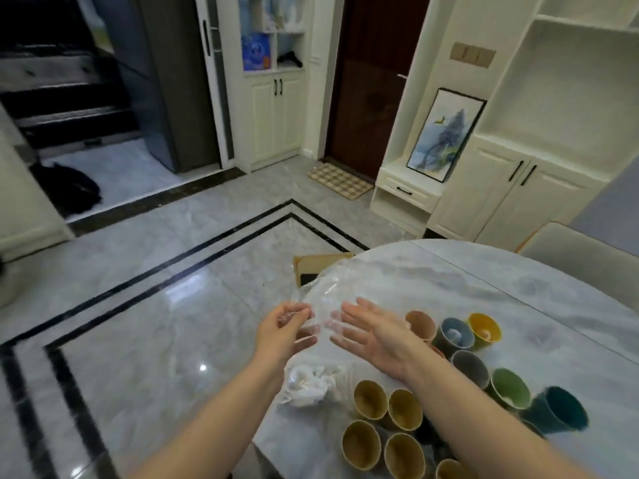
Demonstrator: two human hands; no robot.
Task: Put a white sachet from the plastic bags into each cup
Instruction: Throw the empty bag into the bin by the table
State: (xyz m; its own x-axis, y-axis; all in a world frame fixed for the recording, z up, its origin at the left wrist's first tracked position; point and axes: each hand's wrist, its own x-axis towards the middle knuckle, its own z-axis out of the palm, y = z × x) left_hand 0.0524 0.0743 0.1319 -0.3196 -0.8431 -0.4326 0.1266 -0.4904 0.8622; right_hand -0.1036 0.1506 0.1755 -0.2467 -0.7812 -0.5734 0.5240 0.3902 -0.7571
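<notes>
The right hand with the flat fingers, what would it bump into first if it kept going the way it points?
Probably the clear crinkly plastic bag that the left hand pinches. The right hand points its straight fingers leftward at it, and the fingertips already look close to the film, though depth is hard to judge.

Room evenly bright, soft white indoor light from overhead. Small hard glare spot on the glossy floor (203,367), left of the table (449,281); a broader pale sheen on the floor tiles just beyond it. Tabletop shows faint reflections, no strong shadows. Dark room (69,81) far left of the table stays dim. Whole picture soft, slightly smeared (motion blur likely); clear plastic bag (321,295) at the table's near edge hard to outline. Wide-angle bending: door (373,84) and cupboards (518,195) behind the table lean outward.
</notes>
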